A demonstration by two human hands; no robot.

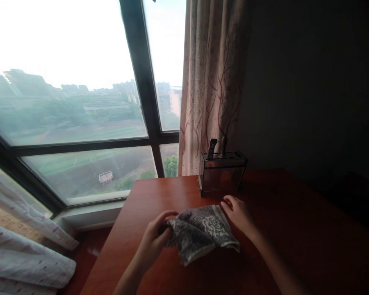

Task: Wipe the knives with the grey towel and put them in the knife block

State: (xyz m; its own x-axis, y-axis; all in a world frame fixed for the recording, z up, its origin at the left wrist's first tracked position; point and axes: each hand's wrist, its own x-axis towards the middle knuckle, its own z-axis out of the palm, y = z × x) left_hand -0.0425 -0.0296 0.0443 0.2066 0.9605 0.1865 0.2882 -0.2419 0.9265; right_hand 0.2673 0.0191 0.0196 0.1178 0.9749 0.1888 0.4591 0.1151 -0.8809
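Observation:
A grey patterned towel (pixel 203 231) with pale edging lies crumpled over the wooden table in front of me. My left hand (pixel 155 235) grips its left end between thumb and fingers. Just off the towel's upper right corner is my right hand (pixel 235 209), its fingers loosely curved, thumb and fingertips apart, with nothing seen between them. Behind the towel stands a knife block (pixel 223 164) with clear sides and a dark frame. Two dark handles stick up from its top, one of them a knife handle (pixel 212 147).
The reddish-brown table (pixel 160 194) reaches back to a patterned curtain (pixel 213 82). A large window (pixel 80 119) with dark frames is on the left, above a sill (pixel 92 213). Another light curtain (pixel 21 254) hangs at lower left. The right side is in deep shadow.

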